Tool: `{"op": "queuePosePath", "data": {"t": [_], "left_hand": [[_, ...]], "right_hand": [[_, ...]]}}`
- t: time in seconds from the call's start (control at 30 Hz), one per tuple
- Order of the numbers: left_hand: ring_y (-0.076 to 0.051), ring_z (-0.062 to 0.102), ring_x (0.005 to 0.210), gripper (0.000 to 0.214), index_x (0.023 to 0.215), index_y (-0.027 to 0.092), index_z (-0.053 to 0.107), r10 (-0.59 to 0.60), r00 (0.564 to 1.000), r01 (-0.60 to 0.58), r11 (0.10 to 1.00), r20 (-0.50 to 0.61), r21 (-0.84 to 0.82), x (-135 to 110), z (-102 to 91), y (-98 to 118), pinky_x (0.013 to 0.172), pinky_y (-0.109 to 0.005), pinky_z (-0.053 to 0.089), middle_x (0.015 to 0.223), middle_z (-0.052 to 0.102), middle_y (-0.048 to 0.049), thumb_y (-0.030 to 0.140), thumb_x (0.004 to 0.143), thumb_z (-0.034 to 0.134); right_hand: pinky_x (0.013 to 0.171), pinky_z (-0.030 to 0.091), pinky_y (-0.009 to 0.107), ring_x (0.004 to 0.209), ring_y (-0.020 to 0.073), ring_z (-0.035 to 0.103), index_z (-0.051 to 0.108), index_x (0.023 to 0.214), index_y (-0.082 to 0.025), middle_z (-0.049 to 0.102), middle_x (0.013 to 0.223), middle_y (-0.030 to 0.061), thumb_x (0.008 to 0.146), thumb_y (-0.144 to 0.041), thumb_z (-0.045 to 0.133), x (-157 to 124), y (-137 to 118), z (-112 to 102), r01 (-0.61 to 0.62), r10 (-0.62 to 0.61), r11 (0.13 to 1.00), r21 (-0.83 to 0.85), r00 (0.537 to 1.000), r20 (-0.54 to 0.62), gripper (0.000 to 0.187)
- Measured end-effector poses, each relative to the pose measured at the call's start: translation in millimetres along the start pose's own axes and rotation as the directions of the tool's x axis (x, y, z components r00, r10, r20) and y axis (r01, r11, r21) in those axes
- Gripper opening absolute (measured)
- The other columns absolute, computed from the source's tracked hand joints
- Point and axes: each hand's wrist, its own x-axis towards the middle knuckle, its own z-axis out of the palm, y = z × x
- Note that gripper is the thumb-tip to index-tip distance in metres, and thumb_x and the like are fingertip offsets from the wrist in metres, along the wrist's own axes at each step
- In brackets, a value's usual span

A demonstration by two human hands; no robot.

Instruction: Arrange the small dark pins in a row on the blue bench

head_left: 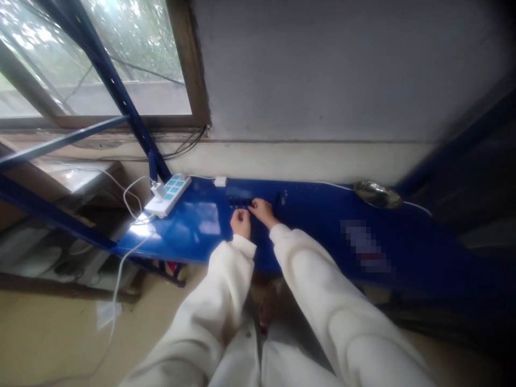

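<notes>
A row of small dark pieces (237, 202) lies on the blue tabletop (193, 228), too small and dark to name. Just in front of that row is my left hand (241, 223), its fingers curled together; whatever they hold is hidden. My right hand (263, 211) reaches to the row's right end with thumb and forefinger pinched close to a dark piece. I cannot make out what is between those fingertips. To the right of it lie a thin dark item (278, 198) and some small clear or shiny bits (284, 197).
A white power strip (171, 194) with a plugged-in charger (158, 190) sits at the table's left end, its cable hanging to the floor. A white adapter (220, 181) lies along the back edge. A shiny metal dish (378, 194) stands back right. Blue frame posts (116, 88) rise left.
</notes>
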Motion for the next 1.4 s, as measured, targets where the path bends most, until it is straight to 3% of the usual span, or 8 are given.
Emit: {"op": "queuePosePath", "data": {"t": [0.23,0.33,0.43,0.57,0.7,0.9,1.17,1.4], "left_hand": [[-0.008,0.049,0.054,0.011,0.063,0.016,0.049,0.0,1.0,0.0,1.0,0.017,-0.013,0.0,-1.2,2.7,0.058,-0.021,0.042,0.057,0.052,0.0023,0.024,0.071,0.048],[-0.008,0.049,0.055,0.013,0.063,0.016,0.048,0.04,0.998,-0.041,0.999,0.039,0.012,-2.4,-1.8,5.2,0.058,-0.021,0.042,0.057,0.051,0.0021,0.025,0.073,0.047],[-0.01,0.052,0.061,0.016,0.067,0.016,0.051,0.123,0.982,-0.134,0.988,0.141,0.073,-8.4,1.0,9.6,0.062,-0.023,0.042,0.063,0.054,0.0001,0.025,0.077,0.042],[-0.015,0.054,0.078,0.018,0.09,0.017,0.054,0.283,0.88,-0.36,0.921,0.382,0.146,-15.2,17.0,16.2,0.074,-0.029,0.043,0.083,0.057,-0.006,0.02,0.078,0.04],[-0.019,0.05,0.093,0.041,0.117,0.015,0.042,0.387,0.76,-0.533,0.83,0.523,0.161,-12.9,44.1,17.5,0.083,-0.035,0.041,0.101,0.052,-0.013,0.012,0.076,0.037],[-0.025,0.049,0.094,0.056,0.125,0.016,0.034,0.251,0.75,-0.571,0.714,0.612,0.406,-6.5,73.0,7.7,0.08,-0.039,0.039,0.114,0.044,-0.0178,0.009,0.07,0.041],[-0.03,0.044,0.1,0.062,0.128,0.02,0.03,0.124,0.745,-0.585,0.595,0.656,0.552,4.8,84.9,3.0,0.078,-0.042,0.036,0.122,0.037,-0.0177,0.015,0.068,0.048],[-0.022,0.045,0.097,0.034,0.113,0.017,0.044,0.072,0.703,-0.68,0.359,0.707,0.639,11.5,81.8,26.1,0.079,-0.036,0.037,0.112,0.045,-0.0126,0.015,0.08,0.032]], "right_hand": [[0.063,0.039,0.025,0.069,0.0132,0.054,0.059,0.088,-0.018,0.061,0.073,0.0013,0.069,-0.029,0.055,-7.0,7.4,-0.6,0.062,-0.058,0.996,0.062,0.997,-0.058,0.022],[0.064,0.04,0.024,0.066,0.012,0.054,0.057,0.091,-0.017,0.061,0.073,0.0017,0.072,-0.027,0.051,-16.8,15.0,-8.7,0.125,-0.108,0.984,0.126,0.985,-0.135,0.022],[0.064,0.041,0.024,0.066,0.0127,0.055,0.057,0.085,-0.017,0.061,0.073,0.0032,0.074,-0.024,0.044,-27.7,24.5,-23.7,0.142,-0.102,0.981,0.133,0.958,-0.269,0.019],[0.067,0.041,0.027,0.07,0.0161,0.054,0.057,0.08,-0.017,0.061,0.075,0.0061,0.075,-0.021,0.039,-36.1,40.9,-42.2,0.049,0.002,0.994,0.097,0.882,-0.472,0.019],[0.072,0.04,0.031,0.076,0.0191,0.053,0.057,0.079,-0.015,0.06,0.079,0.0094,0.072,-0.018,0.039,-38.0,60.1,-46.5,-0.038,0.075,0.996,0.079,0.834,-0.547,0.02],[0.077,0.038,0.034,0.084,0.0207,0.051,0.06,0.078,-0.014,0.06,0.084,0.0112,0.07,-0.011,0.035,-38.7,75.1,-41.9,-0.104,0.148,0.988,0.116,0.856,-0.496,0.027],[0.076,0.037,0.034,0.085,0.021,0.05,0.062,0.072,-0.016,0.06,0.084,0.0094,0.069,-0.011,0.038,-41.7,72.2,-40.8,-0.104,0.144,0.989,0.108,0.869,-0.473,0.025],[0.079,0.033,0.033,0.091,0.0205,0.046,0.064,0.08,-0.016,0.058,0.095,0.0081,0.069,-0.013,0.042,-44.2,69.4,-41.8,-0.178,0.172,0.984,0.027,0.89,-0.423,0.026]]}}
